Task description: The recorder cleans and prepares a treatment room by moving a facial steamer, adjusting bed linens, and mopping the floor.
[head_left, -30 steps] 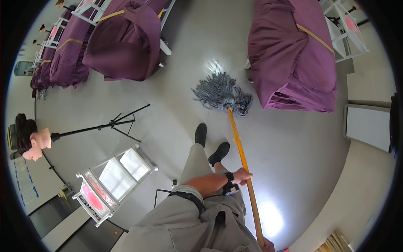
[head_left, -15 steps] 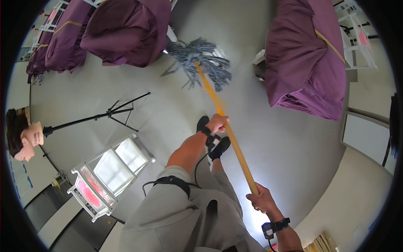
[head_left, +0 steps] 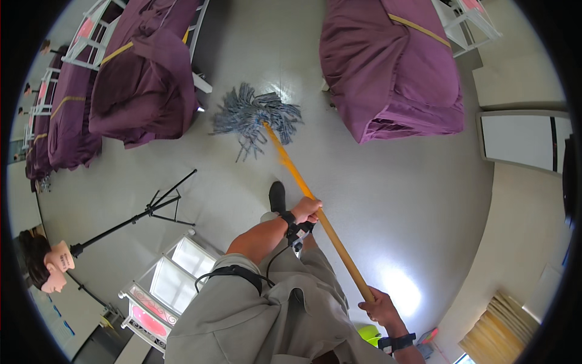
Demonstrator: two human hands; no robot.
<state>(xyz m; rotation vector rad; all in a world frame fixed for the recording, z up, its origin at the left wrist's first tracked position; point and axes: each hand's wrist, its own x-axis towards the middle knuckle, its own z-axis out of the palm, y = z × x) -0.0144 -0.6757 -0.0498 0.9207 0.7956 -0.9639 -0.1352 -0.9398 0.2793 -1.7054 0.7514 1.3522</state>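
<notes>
A string mop with a yellow wooden handle [head_left: 339, 252] slants across the view in front of me. Its grey-blue mop head [head_left: 257, 115] lies spread on the grey floor [head_left: 388, 200], in the gap between two purple-covered beds. Partway down the handle, my left hand [head_left: 307, 210] is closed around it. Near the handle's top end, at the lower right, my right hand [head_left: 383, 306] grips it too. A black strap with a small device sits on each wrist.
Purple-covered beds [head_left: 391, 73] stand at right and left [head_left: 142, 91]. At left are a black tripod [head_left: 148, 209] bearing a mannequin head [head_left: 54, 264] and a white metal-framed chair [head_left: 160, 297] with a pink panel. A whiteboard [head_left: 515, 142] is at the right wall; something lime-green [head_left: 368, 332] is behind me.
The mop head has shifted left and nearer to me, its strands spread differently. Both hands keep their hold. The view has shifted, with the beds now lower and further left in it.
</notes>
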